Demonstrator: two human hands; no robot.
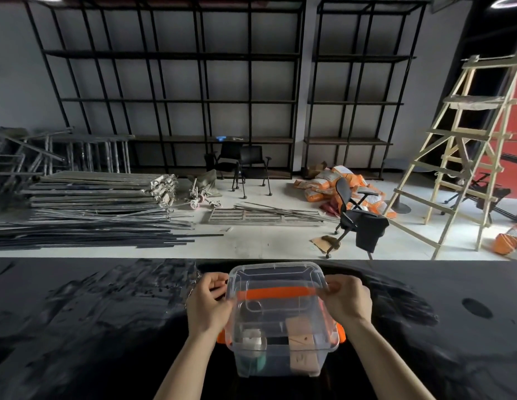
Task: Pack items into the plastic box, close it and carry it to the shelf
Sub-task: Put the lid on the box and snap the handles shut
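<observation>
A clear plastic box point(277, 359) with orange side latches stands on the black table point(92, 327) right in front of me. Its clear lid point(276, 277) with an orange handle point(273, 293) is tilted over the box, far edge raised. My left hand point(208, 301) grips the lid's left edge and my right hand point(345, 298) grips its right edge. Inside the box I see a white and teal item point(253, 350) at the left and a tan block point(302, 347) at the right.
Beyond the table lies a floor with stacked metal bars point(87, 209), black chairs point(355, 223), orange sacks point(323, 183) and a wooden ladder point(459, 157). Tall black shelving point(176, 82) lines the far wall.
</observation>
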